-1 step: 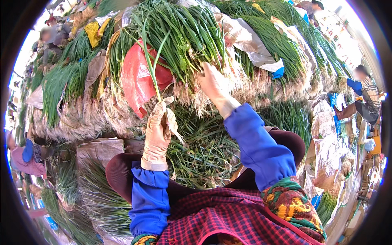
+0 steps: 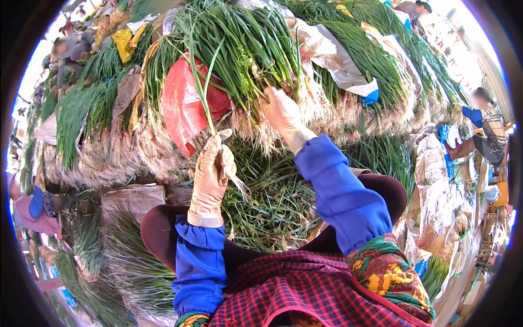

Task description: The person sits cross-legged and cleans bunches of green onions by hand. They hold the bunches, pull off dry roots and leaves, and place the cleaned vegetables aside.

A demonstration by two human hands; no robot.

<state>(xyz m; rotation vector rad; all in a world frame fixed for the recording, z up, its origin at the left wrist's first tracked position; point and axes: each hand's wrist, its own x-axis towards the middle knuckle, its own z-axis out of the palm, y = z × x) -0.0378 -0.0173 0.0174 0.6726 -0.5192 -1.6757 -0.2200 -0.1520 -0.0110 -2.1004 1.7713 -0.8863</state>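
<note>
My left hand [image 2: 209, 174], in a pale glove, is closed around the lower stem of a green onion [image 2: 204, 101]. Its long leaves point up and away, and its white root end hangs out below my fingers. Farther off and to the right, my gloved right hand [image 2: 281, 113] reaches into a bunch of green onions [image 2: 242, 46] with pale roots facing me. Its fingers pinch at the stems there; which stalks they grip is partly hidden. A red plastic sheet [image 2: 190, 103] lies between the left hand and the bunch.
Loose trimmed leaves [image 2: 267, 212] cover the ground between my knees. More green onions [image 2: 370, 65] lie in a long row, with plastic sheets [image 2: 335, 54] among them. A brown sack [image 2: 133, 203] lies by my left knee. Other people work around, one at the right [image 2: 490, 128].
My right hand has drawn slightly back and to the left at the bunch. The left hand holds its green onion in nearly the same place.
</note>
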